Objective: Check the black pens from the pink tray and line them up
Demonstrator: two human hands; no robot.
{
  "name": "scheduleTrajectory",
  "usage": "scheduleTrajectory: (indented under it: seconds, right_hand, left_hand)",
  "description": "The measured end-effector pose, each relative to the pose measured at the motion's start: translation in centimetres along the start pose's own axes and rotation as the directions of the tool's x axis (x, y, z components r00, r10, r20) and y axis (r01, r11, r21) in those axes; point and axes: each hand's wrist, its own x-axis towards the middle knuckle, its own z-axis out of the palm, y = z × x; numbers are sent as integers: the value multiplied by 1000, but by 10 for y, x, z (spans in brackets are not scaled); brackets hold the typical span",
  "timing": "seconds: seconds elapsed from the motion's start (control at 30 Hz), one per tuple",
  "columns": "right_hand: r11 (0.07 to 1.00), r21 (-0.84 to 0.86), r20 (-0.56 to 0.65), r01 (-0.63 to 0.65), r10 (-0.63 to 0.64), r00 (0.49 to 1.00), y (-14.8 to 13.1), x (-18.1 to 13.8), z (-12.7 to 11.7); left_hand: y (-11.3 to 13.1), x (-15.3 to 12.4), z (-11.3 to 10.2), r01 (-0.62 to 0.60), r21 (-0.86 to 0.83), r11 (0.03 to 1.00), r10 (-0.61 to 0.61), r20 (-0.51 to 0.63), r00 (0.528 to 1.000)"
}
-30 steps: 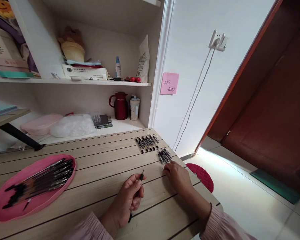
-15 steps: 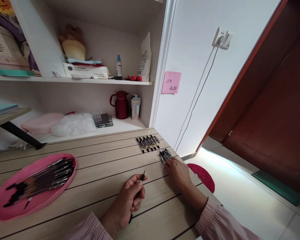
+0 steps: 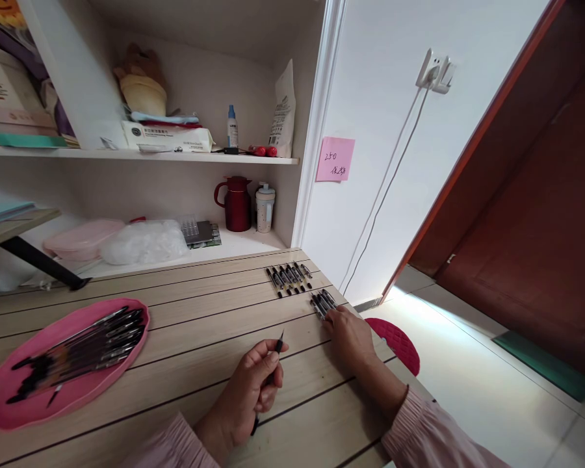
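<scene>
My left hand (image 3: 253, 383) is closed around a slim dark pen (image 3: 278, 348), its thin point tilted up above the fingers and its black end sticking out below the palm. At the table's right edge, the bent fingers of my right hand (image 3: 350, 335) touch the near end of a small pile of short black-and-clear pen parts (image 3: 322, 301). Whatever those fingertips pinch is hidden under the hand. Just beyond lies a neat row of similar short pen parts (image 3: 288, 279). Several long dark pens (image 3: 97, 348) lie in a pink oval tray (image 3: 73, 406) on the left.
The wooden table (image 3: 190, 344) meets white shelving at the back, with a dark red jug (image 3: 237, 205), a cup (image 3: 264, 209) and a plastic bag (image 3: 143, 244). A black shelf leg (image 3: 43, 263) stands behind the tray. Past the right edge is a red round seat (image 3: 394, 344).
My right hand has shifted slightly to the right and towards me, still at the pile. My left hand keeps the pen in nearly the same place.
</scene>
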Motion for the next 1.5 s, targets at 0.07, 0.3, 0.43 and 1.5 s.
scheduleTrajectory:
  seconds: [0.07, 0.3, 0.43, 1.5]
  right_hand:
    - [1000, 4, 11, -6, 6, 1000, 0, 0, 1]
    - [1000, -5, 6, -3, 3, 1000, 0, -1, 0]
    - [1000, 3, 3, -13, 13, 1000, -1, -3, -3]
    - [971, 240, -39, 17, -8, 999, -13, -34, -1]
  left_hand:
    - [0, 0, 0, 0, -1, 1000, 0, -4, 1000]
    - [-1, 1, -1, -3, -19, 1000, 3, 5, 1000]
    - [-1, 1, -2, -7, -27, 1000, 7, 11, 1000]
    - [-5, 5, 0, -133, -330, 934, 99, -118, 988]
